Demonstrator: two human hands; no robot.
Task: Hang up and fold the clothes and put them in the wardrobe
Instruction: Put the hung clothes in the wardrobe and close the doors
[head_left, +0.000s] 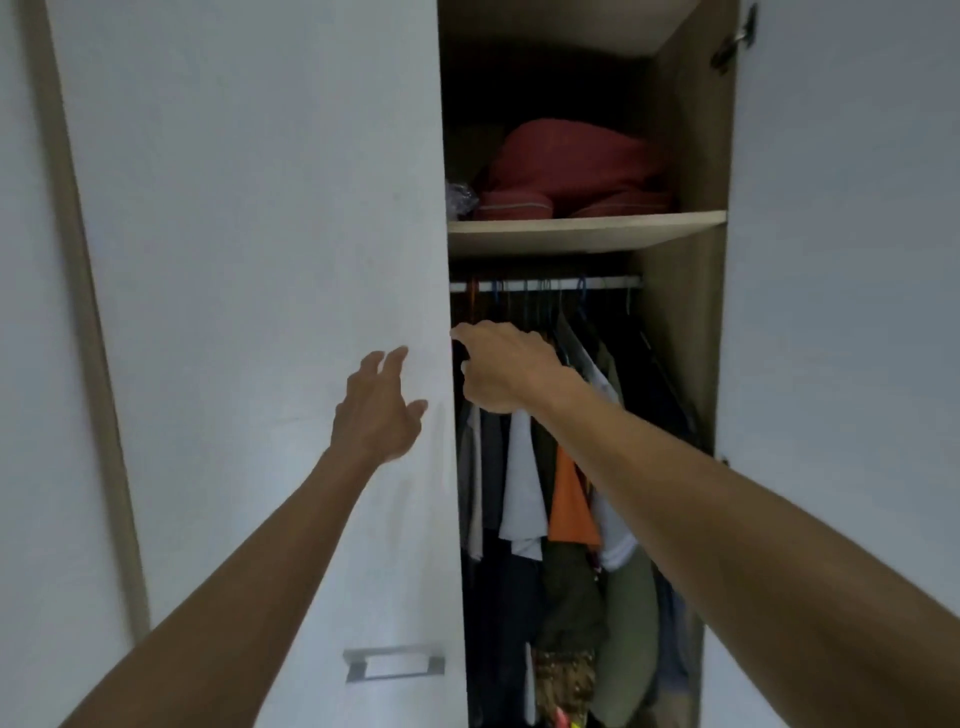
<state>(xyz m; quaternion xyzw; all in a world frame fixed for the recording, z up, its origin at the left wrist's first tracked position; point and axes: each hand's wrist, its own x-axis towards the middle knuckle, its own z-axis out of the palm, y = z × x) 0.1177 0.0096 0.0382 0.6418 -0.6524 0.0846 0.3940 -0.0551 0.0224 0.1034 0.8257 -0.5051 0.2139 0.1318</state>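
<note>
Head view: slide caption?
Left hand near closed white wardrobe door; right hand reaching among hanging clothes.

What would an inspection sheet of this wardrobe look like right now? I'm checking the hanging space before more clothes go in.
Surface: shelf above the rail.
Job's things: hanging clothes crowd the rail; right door open.
Clutter: red bundle on the shelf.
Grippers: left hand open by the left door; right hand at that door's edge, its grip unclear.
Cables: nothing seen.
Surroundings: metal handle low on the left door.
</note>
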